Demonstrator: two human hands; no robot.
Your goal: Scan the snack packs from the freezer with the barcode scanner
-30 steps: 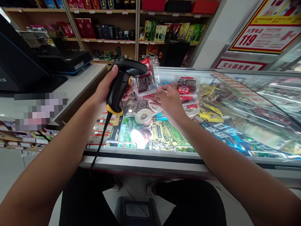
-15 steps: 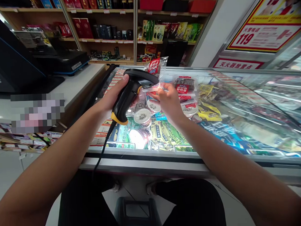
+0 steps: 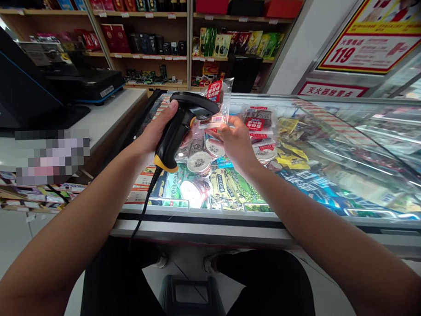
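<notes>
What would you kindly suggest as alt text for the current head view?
A left hand holds a black barcode scanner close to a clear-wrapped packet in the right hand, above a display case of packaged goods. Stocked shelves stand behind.

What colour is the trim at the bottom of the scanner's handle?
Yellow trim, best seen in the head view.

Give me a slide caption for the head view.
Left hand holds a scanner close to a packet pinched in the right hand, over a freezer of packs and tubs.
</notes>
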